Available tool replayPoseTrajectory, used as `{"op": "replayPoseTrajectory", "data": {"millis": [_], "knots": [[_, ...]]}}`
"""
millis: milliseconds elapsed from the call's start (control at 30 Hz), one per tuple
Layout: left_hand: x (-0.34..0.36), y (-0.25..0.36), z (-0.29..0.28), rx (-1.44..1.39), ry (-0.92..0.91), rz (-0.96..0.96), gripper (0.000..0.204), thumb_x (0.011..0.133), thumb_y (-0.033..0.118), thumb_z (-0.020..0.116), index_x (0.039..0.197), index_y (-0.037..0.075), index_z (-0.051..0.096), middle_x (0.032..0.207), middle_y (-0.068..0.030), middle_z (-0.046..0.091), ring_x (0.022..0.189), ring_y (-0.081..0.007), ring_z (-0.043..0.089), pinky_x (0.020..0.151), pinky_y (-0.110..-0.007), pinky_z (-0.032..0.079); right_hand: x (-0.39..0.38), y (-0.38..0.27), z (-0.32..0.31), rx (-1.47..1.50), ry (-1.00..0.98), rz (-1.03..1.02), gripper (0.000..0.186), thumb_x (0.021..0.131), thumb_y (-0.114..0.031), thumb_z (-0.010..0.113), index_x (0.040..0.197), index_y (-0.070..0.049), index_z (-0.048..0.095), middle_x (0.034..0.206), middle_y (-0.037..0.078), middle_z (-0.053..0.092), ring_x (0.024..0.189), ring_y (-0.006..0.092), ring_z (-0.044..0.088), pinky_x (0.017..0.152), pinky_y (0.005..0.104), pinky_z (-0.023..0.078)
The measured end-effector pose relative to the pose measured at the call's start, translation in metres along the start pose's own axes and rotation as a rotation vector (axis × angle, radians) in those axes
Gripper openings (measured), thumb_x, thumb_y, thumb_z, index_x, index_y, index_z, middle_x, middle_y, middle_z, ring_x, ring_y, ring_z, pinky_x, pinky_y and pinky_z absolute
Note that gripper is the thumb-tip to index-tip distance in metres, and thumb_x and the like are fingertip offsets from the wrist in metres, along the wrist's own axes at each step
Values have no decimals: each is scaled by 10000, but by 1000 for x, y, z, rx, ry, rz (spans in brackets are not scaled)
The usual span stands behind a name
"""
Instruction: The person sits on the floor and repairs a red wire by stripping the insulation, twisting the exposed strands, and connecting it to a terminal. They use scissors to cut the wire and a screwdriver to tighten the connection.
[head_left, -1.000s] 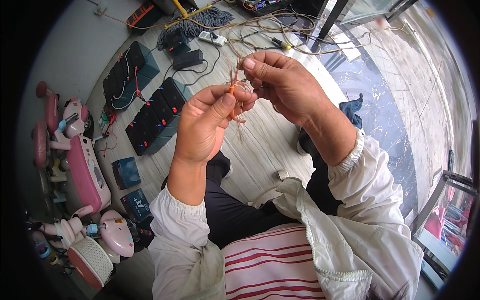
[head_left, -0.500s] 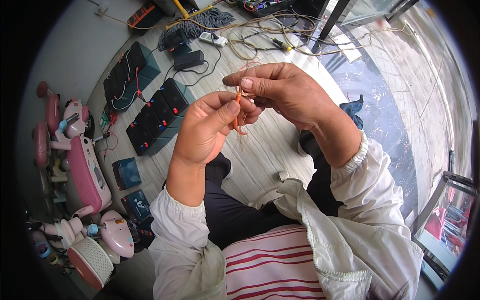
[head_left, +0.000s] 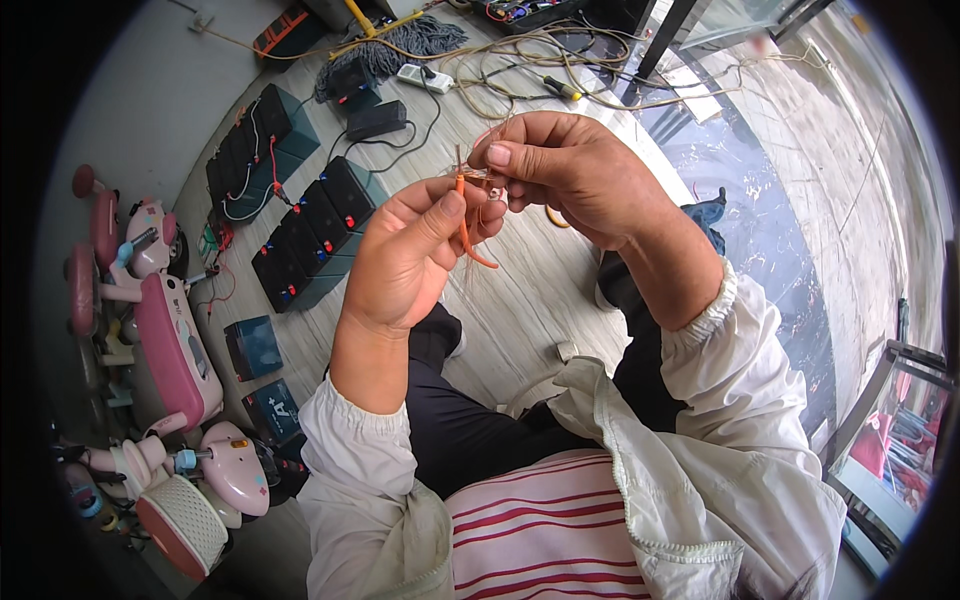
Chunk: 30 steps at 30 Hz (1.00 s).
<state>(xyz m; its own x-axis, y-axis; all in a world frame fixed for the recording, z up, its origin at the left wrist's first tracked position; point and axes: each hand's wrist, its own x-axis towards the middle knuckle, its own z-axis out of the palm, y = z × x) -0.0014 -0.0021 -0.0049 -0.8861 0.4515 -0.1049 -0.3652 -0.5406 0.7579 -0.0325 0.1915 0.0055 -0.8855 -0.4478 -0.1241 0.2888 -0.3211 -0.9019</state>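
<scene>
Orange wire [head_left: 465,234] pinched in left hand [head_left: 397,250], right of battery block [head_left: 312,240]; right hand [head_left: 585,182] pinches bare strands [head_left: 470,172], apparently separating them; next move likely needs a steady left grip.

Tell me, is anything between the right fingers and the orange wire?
Only thin strands cross the gap between the right fingers and the orange wire in the left hand; nothing else visible is in the way.

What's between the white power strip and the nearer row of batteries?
A black power adapter and black cable, on the floor. The head view shows it.
</scene>
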Motion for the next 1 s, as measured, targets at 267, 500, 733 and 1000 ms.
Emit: {"op": "replayPoseTrajectory", "data": {"millis": [267, 500, 733, 1000], "knots": [[-2, 3, -2, 25, -32, -54, 211, 921, 126, 558, 1071, -13, 609, 1014, -102, 649, 909, -203, 631, 835, -316, 493, -3, -6, 1, -106, 27, 23, 216, 860, -198, 657, 933, 6, 652, 814, 32, 643, 686, 61, 551, 586, 189, 421], [-2, 1, -2, 108, -66, -109, 208, 911, 137, 577, 1061, 1, 623, 982, -89, 664, 871, -200, 640, 756, -301, 496, 0, 1, 4, -39, 43, 40, 189, 824, -174, 698, 907, -6, 688, 772, 48, 662, 707, 105, 583, 640, 229, 446], [-1, -2, 0, 144, -8, -63, 202, 912, 139, 574, 1030, -13, 635, 971, -96, 665, 861, -177, 635, 755, -283, 487, -2, -3, 7, -161, 118, 43, 213, 823, -191, 701, 923, -3, 689, 795, 58, 660, 737, 111, 584, 685, 256, 466], [1, 3, -1, 219, 186, 0, 205, 915, 142, 566, 1008, -33, 619, 918, -106, 644, 867, -197, 628, 865, -342, 482, -7, -2, 2, -469, 275, -257, 225, 861, -188, 653, 953, 17, 657, 796, 51, 648, 721, 99, 562, 656, 235, 462]]}}
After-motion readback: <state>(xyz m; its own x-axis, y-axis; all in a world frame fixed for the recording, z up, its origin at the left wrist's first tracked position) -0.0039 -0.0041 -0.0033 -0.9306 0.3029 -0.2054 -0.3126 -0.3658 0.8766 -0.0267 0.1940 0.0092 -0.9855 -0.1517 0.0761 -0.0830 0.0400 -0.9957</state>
